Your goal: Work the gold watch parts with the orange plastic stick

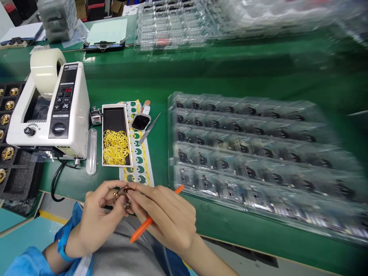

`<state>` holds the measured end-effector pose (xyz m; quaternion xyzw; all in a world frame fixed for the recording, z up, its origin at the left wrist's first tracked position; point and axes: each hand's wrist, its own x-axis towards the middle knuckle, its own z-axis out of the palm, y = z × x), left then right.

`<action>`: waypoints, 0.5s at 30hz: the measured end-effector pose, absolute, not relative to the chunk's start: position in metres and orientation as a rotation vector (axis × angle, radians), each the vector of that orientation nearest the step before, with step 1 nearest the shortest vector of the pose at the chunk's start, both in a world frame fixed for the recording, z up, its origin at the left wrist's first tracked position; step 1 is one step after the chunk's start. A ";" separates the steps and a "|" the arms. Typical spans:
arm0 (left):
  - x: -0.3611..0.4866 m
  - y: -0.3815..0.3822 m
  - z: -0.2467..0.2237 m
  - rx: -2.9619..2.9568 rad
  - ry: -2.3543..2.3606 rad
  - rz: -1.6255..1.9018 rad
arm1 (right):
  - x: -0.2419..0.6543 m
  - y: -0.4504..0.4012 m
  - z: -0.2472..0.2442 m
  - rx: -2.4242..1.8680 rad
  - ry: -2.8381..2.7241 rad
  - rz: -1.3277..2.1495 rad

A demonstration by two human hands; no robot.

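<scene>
One view looks from the person's head, forward and steeply down over the tabletop (161,161). Close in, the left hand (99,220) and right hand (169,218) lie toward seven o'clock; farther off, clear trays (172,25) mark twelve. The tabletop's near edge slants from eight o'clock to four.

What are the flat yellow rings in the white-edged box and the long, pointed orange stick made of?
The flat yellow rings look like matt plastic film or paper; they're thin and evenly coloured, so either fits. The pointed orange stick seems smooth, hard plastic: straight, one solid colour.
</scene>
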<state>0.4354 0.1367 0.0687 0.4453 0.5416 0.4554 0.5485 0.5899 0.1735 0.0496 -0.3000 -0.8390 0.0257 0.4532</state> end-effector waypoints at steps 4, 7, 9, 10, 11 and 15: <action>0.434 0.133 0.067 1.138 1.312 1.045 | 0.591 0.172 0.049 -0.745 -2.084 0.037; 0.434 0.132 0.066 1.152 1.304 1.029 | 0.592 0.170 0.048 -0.760 -2.064 0.028; 0.435 0.132 0.067 1.126 1.299 1.024 | 0.592 0.169 0.047 -0.765 -2.058 0.032; 0.435 0.132 0.067 1.117 1.299 1.024 | 0.591 0.168 0.046 -0.766 -2.051 0.027; 0.436 0.132 0.067 1.111 1.301 1.022 | 0.590 0.168 0.045 -0.769 -2.043 0.021; 0.436 0.136 0.064 1.032 1.303 1.024 | 0.582 0.167 0.042 -0.846 -1.986 0.035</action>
